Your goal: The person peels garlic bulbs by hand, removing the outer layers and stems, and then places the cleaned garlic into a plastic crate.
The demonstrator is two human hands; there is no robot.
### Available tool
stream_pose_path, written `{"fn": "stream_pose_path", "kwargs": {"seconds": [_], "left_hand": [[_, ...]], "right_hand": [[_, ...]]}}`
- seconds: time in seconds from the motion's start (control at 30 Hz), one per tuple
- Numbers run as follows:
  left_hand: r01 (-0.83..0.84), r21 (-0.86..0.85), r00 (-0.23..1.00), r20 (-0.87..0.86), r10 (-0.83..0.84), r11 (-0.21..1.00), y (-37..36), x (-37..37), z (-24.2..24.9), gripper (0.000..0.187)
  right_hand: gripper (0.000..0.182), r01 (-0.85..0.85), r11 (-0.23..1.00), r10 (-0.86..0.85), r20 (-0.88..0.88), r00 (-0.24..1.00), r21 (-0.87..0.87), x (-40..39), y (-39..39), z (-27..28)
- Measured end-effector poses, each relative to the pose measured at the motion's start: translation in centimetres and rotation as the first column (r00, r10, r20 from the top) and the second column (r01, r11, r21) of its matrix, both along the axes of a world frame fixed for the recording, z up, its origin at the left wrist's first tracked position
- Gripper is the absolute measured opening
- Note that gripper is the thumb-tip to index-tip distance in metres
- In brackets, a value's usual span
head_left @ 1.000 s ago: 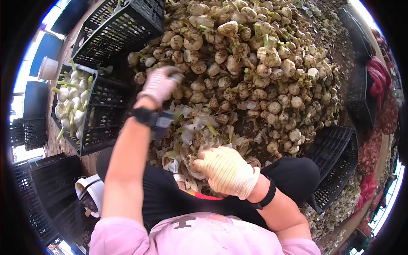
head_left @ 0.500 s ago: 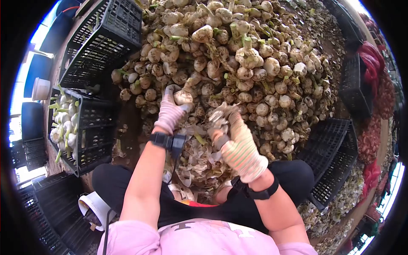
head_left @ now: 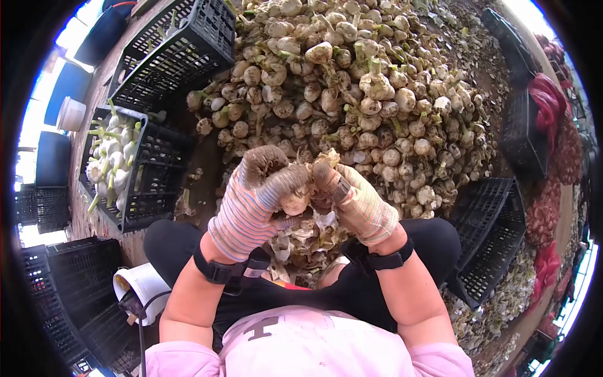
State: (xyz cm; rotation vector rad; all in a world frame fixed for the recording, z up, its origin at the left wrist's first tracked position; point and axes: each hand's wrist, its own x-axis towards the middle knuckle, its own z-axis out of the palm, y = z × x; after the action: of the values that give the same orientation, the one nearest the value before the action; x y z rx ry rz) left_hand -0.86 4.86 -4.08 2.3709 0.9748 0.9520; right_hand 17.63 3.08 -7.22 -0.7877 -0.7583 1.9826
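A pale garlic bulb (head_left: 295, 202) is in my left hand (head_left: 251, 201), whose striped glove is brown with soil over the fingers. The fingers are closed around the bulb, held in front of my chest. My right hand (head_left: 361, 207), also in a dirty striped glove, is closed against the bulb's right side, with its fingertips at dry, papery skin (head_left: 328, 158). A dark band (head_left: 341, 188) sits around its thumb. Its fingers hide part of the bulb. Beyond both hands lies a large heap of soil-covered garlic (head_left: 370, 107). Loose peeled skins (head_left: 308, 242) lie between my legs.
At left, a black crate (head_left: 157, 157) holds cleaned garlic with stems; another black crate (head_left: 176, 56) stands behind it. A white bucket (head_left: 147, 289) is by my left knee. A tilted black crate (head_left: 490, 232) stands at right, near red mesh sacks (head_left: 545, 213).
My left hand has brought the bulb from the heap's edge toward my chest. My right hand has closed in on it; the loose skins it held before no longer show as a bunch.
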Motion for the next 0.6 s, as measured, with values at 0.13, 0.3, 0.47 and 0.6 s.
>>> {"fn": "stream_pose_path", "kwargs": {"seconds": [0.13,0.3,0.47,0.6], "left_hand": [[0.007,0.094,0.993,-0.117,0.004,0.996,-1.1,-0.6,1.3,0.061],[-0.017,-0.041,0.997,0.079,0.021,0.999,-2.0,-0.1,3.6,0.062],[0.224,-0.726,0.831,0.491,0.262,0.65,-3.4,0.8,4.3,0.061],[-0.04,-0.059,0.972,0.228,0.053,0.997,-3.5,1.2,2.3,0.07]], "right_hand": [[0.037,-0.052,0.97,0.001,0.208,0.978,0.239,0.5,-1.3,0.9],[0.038,-0.012,0.925,-0.051,0.155,0.987,0.38,0.7,-2.4,2.0],[0.036,0.01,0.98,-0.026,0.081,0.996,0.199,0.4,-2.3,2.8],[0.038,0.076,0.925,-0.161,0.202,0.966,0.371,0.3,-3.3,3.2]]}}
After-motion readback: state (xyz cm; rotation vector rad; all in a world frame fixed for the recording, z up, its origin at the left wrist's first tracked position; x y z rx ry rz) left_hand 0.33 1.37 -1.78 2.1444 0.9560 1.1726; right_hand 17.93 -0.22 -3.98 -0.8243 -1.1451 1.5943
